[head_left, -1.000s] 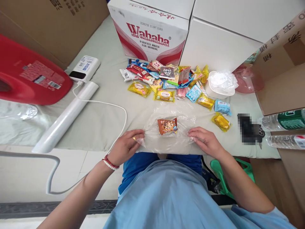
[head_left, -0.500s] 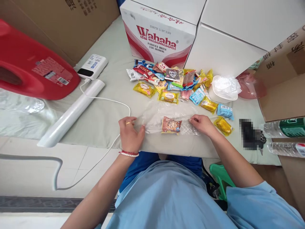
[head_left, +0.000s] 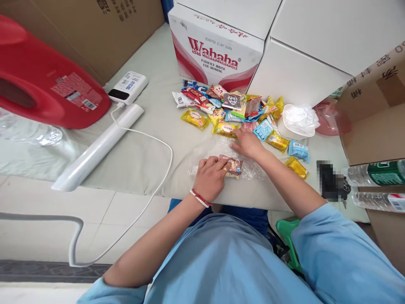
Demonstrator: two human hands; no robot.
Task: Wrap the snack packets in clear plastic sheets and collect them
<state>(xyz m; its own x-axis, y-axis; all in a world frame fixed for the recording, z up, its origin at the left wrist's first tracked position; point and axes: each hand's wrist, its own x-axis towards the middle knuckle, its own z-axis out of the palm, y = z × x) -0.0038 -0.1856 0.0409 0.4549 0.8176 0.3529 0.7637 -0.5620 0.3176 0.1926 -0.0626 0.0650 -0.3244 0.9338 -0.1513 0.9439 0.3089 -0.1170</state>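
A brown cookie packet [head_left: 234,165] lies inside a sheet of clear plastic wrap [head_left: 253,169] near the table's front edge. My left hand [head_left: 210,178] rests on the packet's left end with fingers curled down on it and the wrap. My right hand [head_left: 247,142] reaches past it with fingers extended, flat on the wrap's far edge, just short of a pile of snack packets [head_left: 226,109].
A Wahaha carton [head_left: 218,52] and white boxes stand behind the snacks. A white bowl [head_left: 297,120], a roll of film [head_left: 98,150], a power bank [head_left: 128,86], a red jug [head_left: 44,86] and water bottles [head_left: 378,171] lie around.
My left hand moved right from the wrap's left edge onto the cookie packet. My right hand left the wrap's right side and moved up toward the snack pile. The wrap is now bunched over the packet.
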